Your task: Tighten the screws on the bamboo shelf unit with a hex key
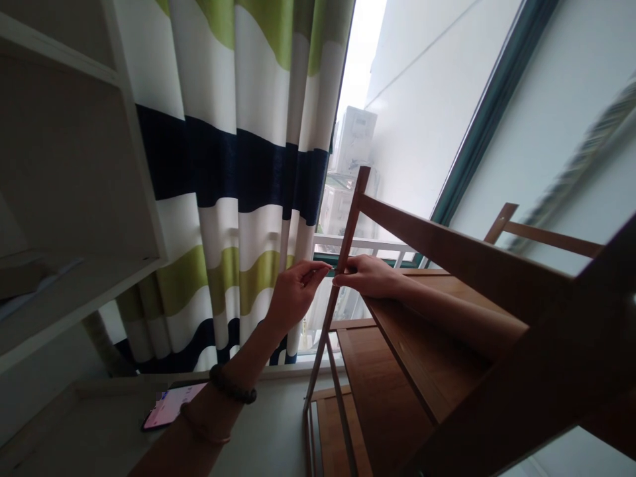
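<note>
My left hand (294,293) pinches a tiny thing (332,267) at the post (351,222) of the wooden shelf (380,371), near the curtain (213,162); my right hand (370,275) pinches that post. From here the shelf looks stiff, heavy, best held there

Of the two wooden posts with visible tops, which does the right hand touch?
The right hand touches the post nearer the curtain; the other post stands farther right.

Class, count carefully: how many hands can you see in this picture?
2. The left hand is on one side of the wooden post, fingertips close to it; the right hand holds that post from the other side.
</note>
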`<move>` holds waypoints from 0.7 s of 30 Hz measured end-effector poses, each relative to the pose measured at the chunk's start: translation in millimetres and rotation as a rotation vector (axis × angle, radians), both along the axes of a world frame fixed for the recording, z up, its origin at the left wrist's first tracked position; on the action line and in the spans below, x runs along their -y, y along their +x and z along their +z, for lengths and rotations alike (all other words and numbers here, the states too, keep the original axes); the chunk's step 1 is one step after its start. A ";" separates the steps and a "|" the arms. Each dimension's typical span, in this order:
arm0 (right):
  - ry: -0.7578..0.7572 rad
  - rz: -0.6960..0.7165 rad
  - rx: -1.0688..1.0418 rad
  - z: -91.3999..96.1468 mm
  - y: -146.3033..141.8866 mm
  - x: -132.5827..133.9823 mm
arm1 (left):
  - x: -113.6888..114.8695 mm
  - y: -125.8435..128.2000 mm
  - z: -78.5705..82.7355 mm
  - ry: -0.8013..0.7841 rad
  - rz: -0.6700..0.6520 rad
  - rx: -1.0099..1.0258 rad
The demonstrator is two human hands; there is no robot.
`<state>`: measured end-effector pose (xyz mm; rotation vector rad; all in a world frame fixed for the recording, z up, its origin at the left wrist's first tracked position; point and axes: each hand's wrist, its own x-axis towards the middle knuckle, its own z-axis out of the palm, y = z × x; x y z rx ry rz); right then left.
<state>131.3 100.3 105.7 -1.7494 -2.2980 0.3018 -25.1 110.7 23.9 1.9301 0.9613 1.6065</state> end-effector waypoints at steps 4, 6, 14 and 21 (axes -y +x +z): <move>-0.001 0.002 -0.002 0.3 -0.5 0.5 | 2.4 -7.1 19.0 -0.117 -0.082 -0.074; -0.011 0.003 -0.004 0.8 -1.4 1.1 | 2.6 -10.2 28.0 -0.140 -0.111 -0.134; -0.036 -0.004 -0.024 1.9 -1.2 3.3 | 5.0 -12.8 43.1 -0.129 -0.090 -0.364; -0.009 0.004 -0.002 0.0 0.1 1.4 | 11.6 -5.3 49.5 -0.537 -0.243 -0.062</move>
